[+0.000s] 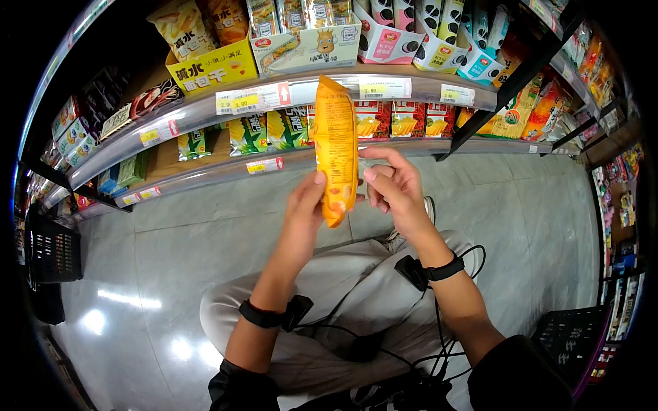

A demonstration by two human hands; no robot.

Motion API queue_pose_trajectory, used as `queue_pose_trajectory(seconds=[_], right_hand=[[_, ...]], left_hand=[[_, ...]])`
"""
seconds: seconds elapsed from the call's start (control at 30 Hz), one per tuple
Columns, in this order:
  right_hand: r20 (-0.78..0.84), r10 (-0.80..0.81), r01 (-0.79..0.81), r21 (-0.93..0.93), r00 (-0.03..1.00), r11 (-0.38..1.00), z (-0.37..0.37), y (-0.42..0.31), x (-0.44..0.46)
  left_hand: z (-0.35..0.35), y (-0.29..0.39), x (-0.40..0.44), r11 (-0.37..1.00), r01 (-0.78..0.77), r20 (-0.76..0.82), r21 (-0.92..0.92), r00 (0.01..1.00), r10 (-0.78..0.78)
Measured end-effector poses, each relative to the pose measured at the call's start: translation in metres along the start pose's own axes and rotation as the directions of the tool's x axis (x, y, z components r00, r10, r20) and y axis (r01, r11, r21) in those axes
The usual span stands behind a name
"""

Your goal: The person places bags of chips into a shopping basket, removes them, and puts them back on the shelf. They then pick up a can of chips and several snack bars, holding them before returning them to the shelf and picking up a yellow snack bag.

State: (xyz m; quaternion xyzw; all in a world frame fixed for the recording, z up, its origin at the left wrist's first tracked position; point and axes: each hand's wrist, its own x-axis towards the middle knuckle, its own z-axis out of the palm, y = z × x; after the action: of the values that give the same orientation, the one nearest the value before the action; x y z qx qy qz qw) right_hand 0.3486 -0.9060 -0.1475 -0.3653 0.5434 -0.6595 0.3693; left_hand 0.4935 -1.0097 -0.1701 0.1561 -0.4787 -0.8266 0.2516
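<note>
My left hand (306,203) is closed around the lower part of a yellow-orange snack packet (336,147). The packet stands upright, its narrow side with small printed text facing me. Close by on its right is my right hand (395,183), index finger stretched to the packet's edge and the other fingers loosely curled. Thumb and index finger are apart, and no object shows between them. Whether that index fingertip presses on the packet, I cannot tell. Directly behind the packet runs the shelf edge (301,90) with its price labels.
Boxed snacks stand on the upper shelf, among them a yellow box (212,72) and a pink box (387,42). Green packets (248,133) and red packets (408,119) fill the lower shelf. Black baskets (55,250) (572,335) stand on the grey tiled floor (171,253). Cables hang from both wrist straps.
</note>
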Motion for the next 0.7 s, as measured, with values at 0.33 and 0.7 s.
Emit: queue_pose_trajectory(seconds=[0.33,0.7], right_hand=[[0.225,-0.001,-0.045,0.200,0.974,0.979,-0.007,-0.001,-0.005],[-0.007,-0.099,0.099,0.192,0.995,0.976,-0.006,0.013,-0.001]], left_hand=[[0.001,0.000,-0.007,0.904,0.274,0.401,-0.328,0.907,-0.130],[0.000,-0.016,-0.004,0.995,0.050,0.085,0.083,0.995,-0.057]])
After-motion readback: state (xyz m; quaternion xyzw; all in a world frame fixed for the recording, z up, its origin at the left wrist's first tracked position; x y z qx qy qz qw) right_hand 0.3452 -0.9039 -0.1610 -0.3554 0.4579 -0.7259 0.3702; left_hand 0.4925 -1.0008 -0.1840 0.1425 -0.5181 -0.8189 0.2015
